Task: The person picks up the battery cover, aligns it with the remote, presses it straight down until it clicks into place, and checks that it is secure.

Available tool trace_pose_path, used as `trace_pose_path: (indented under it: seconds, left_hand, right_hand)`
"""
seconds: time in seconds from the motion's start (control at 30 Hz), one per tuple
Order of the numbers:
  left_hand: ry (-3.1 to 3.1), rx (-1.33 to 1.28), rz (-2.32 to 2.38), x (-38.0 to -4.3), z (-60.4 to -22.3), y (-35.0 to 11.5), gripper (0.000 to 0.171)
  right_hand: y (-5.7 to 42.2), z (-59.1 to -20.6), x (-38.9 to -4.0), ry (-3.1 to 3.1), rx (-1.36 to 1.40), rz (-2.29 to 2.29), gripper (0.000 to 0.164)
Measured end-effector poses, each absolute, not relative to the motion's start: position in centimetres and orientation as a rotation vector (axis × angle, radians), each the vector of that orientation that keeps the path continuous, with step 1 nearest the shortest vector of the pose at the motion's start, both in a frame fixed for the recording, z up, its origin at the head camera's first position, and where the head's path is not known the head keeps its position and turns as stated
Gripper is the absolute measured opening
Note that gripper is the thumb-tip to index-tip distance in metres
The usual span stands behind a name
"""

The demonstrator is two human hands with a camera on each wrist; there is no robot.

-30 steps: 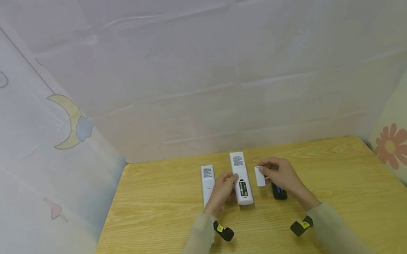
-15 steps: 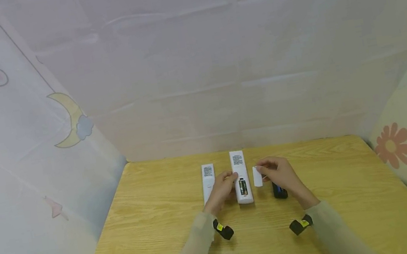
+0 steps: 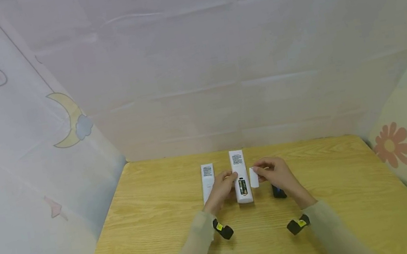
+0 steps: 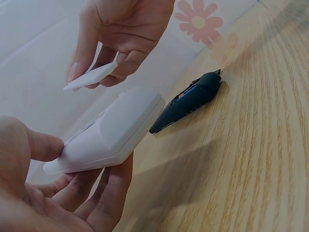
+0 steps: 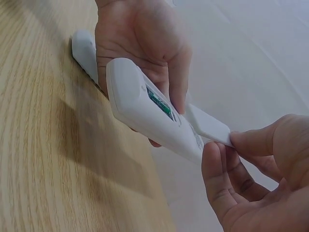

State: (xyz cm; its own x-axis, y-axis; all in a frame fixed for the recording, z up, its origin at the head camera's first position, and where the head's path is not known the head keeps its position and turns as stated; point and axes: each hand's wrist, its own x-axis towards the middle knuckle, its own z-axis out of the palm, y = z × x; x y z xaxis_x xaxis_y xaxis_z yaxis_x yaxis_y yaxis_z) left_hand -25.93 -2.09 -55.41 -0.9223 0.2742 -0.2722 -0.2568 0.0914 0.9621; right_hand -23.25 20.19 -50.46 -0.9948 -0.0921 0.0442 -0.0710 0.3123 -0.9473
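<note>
My left hand (image 3: 222, 188) grips a white remote control (image 3: 239, 167) by its side, thumb on top and fingers underneath. The remote lies back side up, raised off the table, with its battery compartment uncovered and batteries (image 5: 160, 103) showing inside. Between thumb and fingers, my right hand (image 3: 278, 173) pinches a white battery cover (image 3: 253, 177) just right of the remote. In the left wrist view the cover (image 4: 92, 76) is tilted and held above the remote (image 4: 113, 128). Part of the compartment is hidden from that side.
A second white remote (image 3: 208, 179) lies on the wooden table (image 3: 155, 225) left of my left hand. A black remote-like device (image 3: 278, 191) lies under my right hand, partly covered by it; the left wrist view shows its dark body (image 4: 189, 100). Fabric walls surround the table.
My right hand has moved left with the battery cover, bringing it close to the held remote's right side. My left hand and that remote have stayed nearly still.
</note>
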Motion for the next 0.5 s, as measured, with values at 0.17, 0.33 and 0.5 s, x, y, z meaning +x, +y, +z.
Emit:
trace_pose_path:
  seconds: [0.17, 0.33, 0.5]
  left_hand:
    - [2.006, 0.028, 1.881, -25.9, -55.4, -2.1, 0.050]
    - [2.005, 0.040, 1.881, -25.9, -55.4, -2.0, 0.052]
    - [2.007, 0.031, 1.878, -26.1, -55.3, -1.9, 0.056]
  right_hand:
    - [19.6, -50.6, -23.5, 2.514, -0.173, -1.844, 0.026]
    - [19.3, -50.9, -23.7, 2.499, -0.187, -1.853, 0.021]
    - [19.0, -50.8, -23.7, 2.508, -0.215, -1.836, 0.022]
